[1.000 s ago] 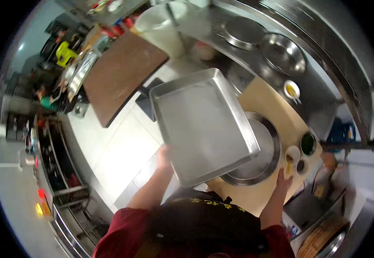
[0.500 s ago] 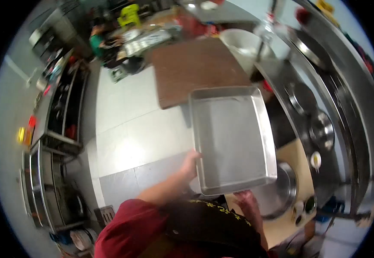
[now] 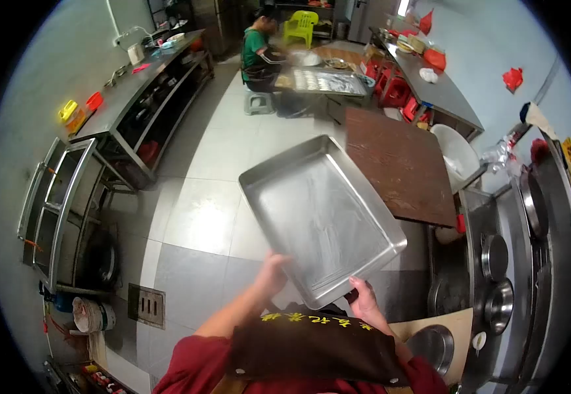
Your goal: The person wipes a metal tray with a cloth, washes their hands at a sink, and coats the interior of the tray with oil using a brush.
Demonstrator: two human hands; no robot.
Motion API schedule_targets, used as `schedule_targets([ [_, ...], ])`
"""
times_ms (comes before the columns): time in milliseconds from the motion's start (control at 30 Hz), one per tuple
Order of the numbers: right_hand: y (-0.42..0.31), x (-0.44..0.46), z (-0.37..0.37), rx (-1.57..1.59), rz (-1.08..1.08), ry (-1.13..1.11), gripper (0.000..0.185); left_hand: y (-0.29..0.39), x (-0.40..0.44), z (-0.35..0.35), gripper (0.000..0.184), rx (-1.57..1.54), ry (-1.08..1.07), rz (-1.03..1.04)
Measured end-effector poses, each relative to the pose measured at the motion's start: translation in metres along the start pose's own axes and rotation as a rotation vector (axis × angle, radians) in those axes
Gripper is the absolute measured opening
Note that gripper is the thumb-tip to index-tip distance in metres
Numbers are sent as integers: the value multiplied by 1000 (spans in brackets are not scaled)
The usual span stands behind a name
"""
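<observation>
A large rectangular metal baking tray (image 3: pixel 312 217) with raised sides is held out in front of my apron, turned at an angle over the floor. My left hand (image 3: pixel 274 274) grips its left side, fingers partly hidden beneath the tray. On the near edge, toward the right corner, my right hand (image 3: pixel 363 295) is closed with the thumb over the rim. The tray's inside shows only bare metal with pale smears. Below my right arm, a round metal pan (image 3: pixel 432 348) rests on a light wooden board (image 3: pixel 463 328).
A brown wooden table (image 3: pixel 400 167) stands just beyond the tray, beside a white tub (image 3: pixel 455 154). Metal pans (image 3: pixel 494 257) lie on the right-hand counter. A person in green (image 3: pixel 259 56) sits at a far worktable (image 3: pixel 325 82). Steel shelving (image 3: pixel 134 98) lines the left wall.
I have turned left, so the tray now hangs over the floor instead of beside the right counter. It has rotated, and my right hand now shows clearly on its near edge.
</observation>
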State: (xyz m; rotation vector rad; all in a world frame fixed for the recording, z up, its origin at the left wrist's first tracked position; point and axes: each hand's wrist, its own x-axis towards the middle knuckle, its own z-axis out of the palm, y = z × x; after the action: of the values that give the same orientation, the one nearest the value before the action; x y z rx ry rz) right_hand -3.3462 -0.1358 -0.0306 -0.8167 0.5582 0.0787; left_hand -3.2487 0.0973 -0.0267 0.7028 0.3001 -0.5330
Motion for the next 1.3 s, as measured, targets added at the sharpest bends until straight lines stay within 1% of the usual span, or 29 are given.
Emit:
schedule_targets([
  [33, -3, 6, 21, -8, 5, -16, 37, 8, -11, -3, 46, -20, 103, 48],
  [100, -13, 29, 51, -116, 38, -68, 34, 16, -3, -34, 42, -40, 143, 77],
  [133, 3, 45, 50, -167, 57, -8, 36, 17, 1, -59, 37, -27, 157, 63],
  [167, -7, 46, 64, -225, 123, -29, 37, 10, 18, -104, 30, 30, 161, 18],
  [200, 7, 73, 50, -250, 126, -94, 36, 34, 5, -71, 24, 57, 147, 24],
  [233, 11, 88, 57, -299, 119, -152, 35, 43, 8, -74, 25, 40, 150, 48],
  [267, 0, 82, 83, -272, 156, -125, 35, 55, 8, -64, 28, 19, 178, 60],
  [333, 9, 109, 106, -293, 144, -151, 38, 77, 27, -95, 47, 100, 125, 99],
  [367, 23, 131, 114, -231, 35, -153, 42, 90, 36, -99, 54, 172, 44, 136],
  [400, 17, 145, 129, -300, 58, -160, 40, 112, 38, -74, 57, 235, 72, 153],
  [433, 17, 156, 147, -315, 97, -91, 34, 129, 51, -88, 60, 506, 37, 196],
  [467, 29, 179, 154, -290, 94, -115, 32, 146, 64, -103, 64, 774, 14, 252],
  [533, 28, 212, 167, -239, 94, -137, 31, 174, 83, -92, 67, 834, -11, 226],
  [600, 20, 245, 198, -105, 214, -69, 31, 213, 116, -90, 56, 372, 148, 186],
  [633, 14, 253, 206, -103, 208, -58, 31, 228, 128, -124, 70, 415, 119, 172],
  [700, 2, 262, 215, 7, 263, -71, 29, 245, 129, -117, 72, 605, 101, 172],
  [733, -4, 262, 217, 11, 247, -61, 29, 249, 131, -121, 55, 506, 140, 134],
  [767, -8, 260, 217, 29, 183, -24, 28, 253, 136, -132, 62, 549, 172, 86],
  [833, -12, 259, 205, 68, 24, 13, 27, 263, 147, -151, 65, 731, 167, -124],
  [900, -50, 226, 210, 120, 43, 149, 27, 264, 175, -168, 64, 882, 108, -273],
  [967, -53, 213, 185, 193, -13, 256, 31, 256, 206, -185, 62, 1015, 59, -371],
  [1033, -59, 187, 162, 279, -176, 348, 26, 249, 235, -207, 61, 1168, 19, -436],
  [1067, -68, 171, 155, 333, -256, 316, 23, 246, 248, -222, 60, 1256, -12, -428],
  [1133, -73, 151, 119, 365, -282, 559, 22, 242, 271, -262, 59, 1468, -88, -387],
  [1167, -72, 144, 90, 383, -324, 614, 23, 242, 284, -281, 58, 1592, -155, -331],
  [1200, -77, 140, 77, 492, -462, 614, 23, 239, 295, -307, 58, 1721, -237, -254],
  [1233, -92, 125, 66, 516, -486, 680, 24, 239, 306, -329, 57, 1852, -354, -133],
  [1267, -109, 114, 59, 521, -582, 700, 27, 240, 314, -349, 57, 1974, -472, 8],
  [1300, -113, 114, 24, 581, -580, 844, 28, 239, 321, -362, 56, 2034, -587, 171],
])
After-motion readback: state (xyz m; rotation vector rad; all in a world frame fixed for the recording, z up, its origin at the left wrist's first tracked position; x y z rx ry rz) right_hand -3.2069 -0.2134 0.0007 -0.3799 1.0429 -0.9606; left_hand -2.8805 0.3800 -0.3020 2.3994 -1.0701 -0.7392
